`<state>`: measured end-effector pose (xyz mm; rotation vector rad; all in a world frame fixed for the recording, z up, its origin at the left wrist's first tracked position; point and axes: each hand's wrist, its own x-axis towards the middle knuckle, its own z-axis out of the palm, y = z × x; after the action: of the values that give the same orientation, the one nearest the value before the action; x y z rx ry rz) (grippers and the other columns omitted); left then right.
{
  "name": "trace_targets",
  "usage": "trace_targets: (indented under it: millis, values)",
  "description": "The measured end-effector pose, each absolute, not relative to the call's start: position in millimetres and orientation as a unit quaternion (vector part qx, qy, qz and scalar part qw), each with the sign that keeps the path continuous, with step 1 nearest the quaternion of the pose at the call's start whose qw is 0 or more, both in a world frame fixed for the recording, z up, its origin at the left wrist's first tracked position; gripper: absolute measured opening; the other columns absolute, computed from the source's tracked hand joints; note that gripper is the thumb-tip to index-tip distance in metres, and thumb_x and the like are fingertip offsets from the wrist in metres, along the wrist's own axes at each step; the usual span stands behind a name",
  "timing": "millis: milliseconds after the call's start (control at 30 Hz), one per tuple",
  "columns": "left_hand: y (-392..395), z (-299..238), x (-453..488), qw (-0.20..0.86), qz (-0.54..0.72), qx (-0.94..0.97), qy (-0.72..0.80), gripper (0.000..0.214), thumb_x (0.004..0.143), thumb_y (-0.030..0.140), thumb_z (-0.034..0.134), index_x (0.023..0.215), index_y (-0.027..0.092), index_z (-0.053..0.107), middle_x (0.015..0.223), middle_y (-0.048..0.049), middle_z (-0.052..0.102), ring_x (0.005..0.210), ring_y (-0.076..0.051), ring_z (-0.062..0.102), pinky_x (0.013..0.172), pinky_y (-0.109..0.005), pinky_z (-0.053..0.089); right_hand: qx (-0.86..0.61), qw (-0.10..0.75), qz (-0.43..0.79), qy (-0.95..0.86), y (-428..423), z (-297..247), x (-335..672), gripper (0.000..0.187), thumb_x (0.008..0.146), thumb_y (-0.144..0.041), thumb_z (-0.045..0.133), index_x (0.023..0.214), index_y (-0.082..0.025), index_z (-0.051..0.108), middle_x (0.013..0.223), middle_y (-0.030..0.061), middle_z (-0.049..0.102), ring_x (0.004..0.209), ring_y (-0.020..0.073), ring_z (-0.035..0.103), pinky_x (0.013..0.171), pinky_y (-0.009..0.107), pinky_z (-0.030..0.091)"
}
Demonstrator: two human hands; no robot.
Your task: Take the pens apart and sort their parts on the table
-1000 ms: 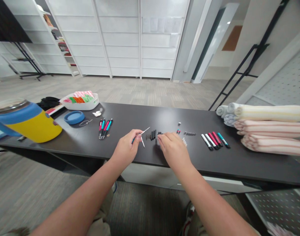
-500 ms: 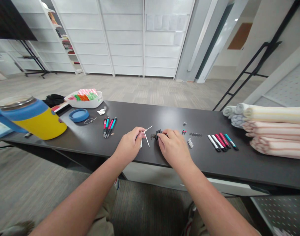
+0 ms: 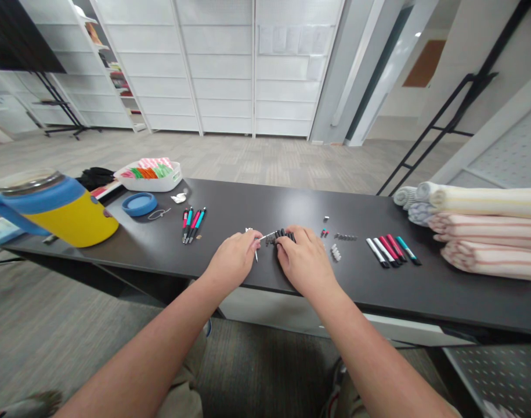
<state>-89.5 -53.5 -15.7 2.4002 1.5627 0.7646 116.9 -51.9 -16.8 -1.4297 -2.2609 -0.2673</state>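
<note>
My left hand [image 3: 233, 256] is closed in a pinch on a thin white pen refill [image 3: 266, 236], whose far end points right. More white refills [image 3: 256, 255] lie partly hidden beneath and beside these fingers. Just past the refill's end is a small cluster of dark springs [image 3: 270, 240], touching or nearly touching it. My right hand [image 3: 307, 255] is closed over a row of short black pen grips [image 3: 284, 234] on the table, its fingertips pressed against them. The palm hides part of that row.
Assembled red and teal pens [image 3: 194, 225] lie left on the dark table [image 3: 265, 203]. To the right are clear small parts [image 3: 335, 252], more springs [image 3: 346, 237], and white, red and teal barrels [image 3: 391, 251]. A yellow-blue mug [image 3: 69, 215] and rolled towels [image 3: 491, 226] flank them.
My left hand has moved slightly right with the refill, bringing its end to the dark springs. The right hand has stayed on the black grips with only a small shift.
</note>
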Motion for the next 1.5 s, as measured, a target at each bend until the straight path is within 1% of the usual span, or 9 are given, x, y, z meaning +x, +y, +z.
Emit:
trace_targets:
  millis: [233,500,700,833,933,1000,1133,1267,1500]
  values:
    - [-51.4,-21.4,-91.8,0.101,0.303,0.787,0.528,0.023,0.107,0.027,0.039,0.117,0.023,0.059,0.103,-0.0042,0.074,0.098,-0.022,0.069,0.087,-0.036,0.052,-0.511,0.227,-0.094,-0.824,-52.0,-17.3,116.4,0.020,0.100,-0.025,0.058,0.109,-0.024,0.076,0.132,0.0128,0.063,0.119,0.0326,0.053,0.094,0.047,0.047]
    - [-51.0,-19.7,-90.7,0.129,0.308,0.779,0.531,0.021,0.107,0.026,0.039,0.116,0.024,0.058,0.107,-0.0041,0.076,0.101,-0.022,0.070,0.088,-0.037,0.053,-0.501,0.220,-0.083,-0.833,-49.4,-18.8,115.2,0.021,0.100,-0.026,0.058,0.110,-0.024,0.076,0.135,0.0122,0.062,0.124,0.0324,0.051,0.099,0.047,0.046]
    - [-50.4,-19.4,-91.1,0.118,0.306,0.782,0.529,0.022,0.107,0.026,0.039,0.115,0.023,0.059,0.105,-0.0043,0.075,0.099,-0.022,0.070,0.087,-0.036,0.053,-0.491,0.232,-0.067,-0.837,-47.8,-19.1,115.6,0.021,0.099,-0.026,0.060,0.113,-0.024,0.074,0.134,0.0117,0.063,0.123,0.0317,0.053,0.099,0.046,0.045]
    - [-53.5,-17.3,-91.5,0.078,0.283,0.803,0.518,0.023,0.107,0.027,0.040,0.116,0.022,0.061,0.103,-0.0055,0.073,0.096,-0.022,0.067,0.088,-0.037,0.051,-0.501,0.294,-0.048,-0.813,-49.9,-16.8,120.6,0.025,0.100,-0.031,0.059,0.119,-0.018,0.069,0.125,0.0144,0.067,0.117,0.0309,0.056,0.102,0.045,0.044]
    - [-59.7,-14.2,-90.1,0.036,0.247,0.843,0.477,0.025,0.108,0.028,0.040,0.119,0.020,0.062,0.110,-0.0071,0.072,0.099,-0.024,0.064,0.088,-0.039,0.047,-0.477,0.329,-0.023,-0.815,-54.7,-15.3,127.4,0.032,0.101,-0.038,0.060,0.123,-0.016,0.067,0.121,0.0141,0.070,0.115,0.0303,0.058,0.103,0.045,0.043]
    - [-64.6,-12.2,-88.7,0.021,0.219,0.871,0.439,0.027,0.109,0.028,0.039,0.119,0.020,0.063,0.112,-0.0072,0.072,0.101,-0.024,0.063,0.087,-0.039,0.045,-0.439,0.325,0.002,-0.838,-59.6,-15.6,132.2,0.027,0.103,-0.038,0.059,0.119,-0.019,0.069,0.114,0.0108,0.074,0.109,0.0279,0.060,0.099,0.043,0.045]
    - [-71.9,-9.7,-86.2,0.022,0.188,0.900,0.392,0.029,0.110,0.033,0.039,0.112,0.021,0.065,0.104,-0.0054,0.072,0.096,-0.022,0.063,0.082,-0.037,0.041,-0.392,0.316,0.044,-0.863,-71.8,-17.8,140.1,0.022,0.106,-0.032,0.055,0.103,-0.021,0.074,0.096,0.0056,0.078,0.092,0.0229,0.062,0.089,0.039,0.046]
    - [-75.1,-9.0,-85.3,0.028,0.197,0.905,0.376,0.028,0.110,0.032,0.040,0.107,0.021,0.066,0.098,-0.0035,0.072,0.093,-0.020,0.063,0.080,-0.036,0.040,-0.383,0.341,0.062,-0.856,-82.3,-15.3,149.5,0.017,0.104,-0.029,0.059,0.103,-0.022,0.074,0.094,0.0049,0.079,0.089,0.0219,0.063,0.086,0.039,0.047]
    - [-72.9,-10.4,-95.6,0.035,0.244,0.884,0.397,0.022,0.108,0.030,0.044,0.108,0.021,0.065,0.102,-0.0046,0.072,0.093,-0.021,0.063,0.084,-0.035,0.044,-0.404,0.381,0.034,-0.831,-85.9,-6.6,180.9,0.013,0.103,-0.025,0.060,0.107,-0.022,0.073,0.097,0.0048,0.078,0.089,0.0203,0.067,0.087,0.038,0.051]
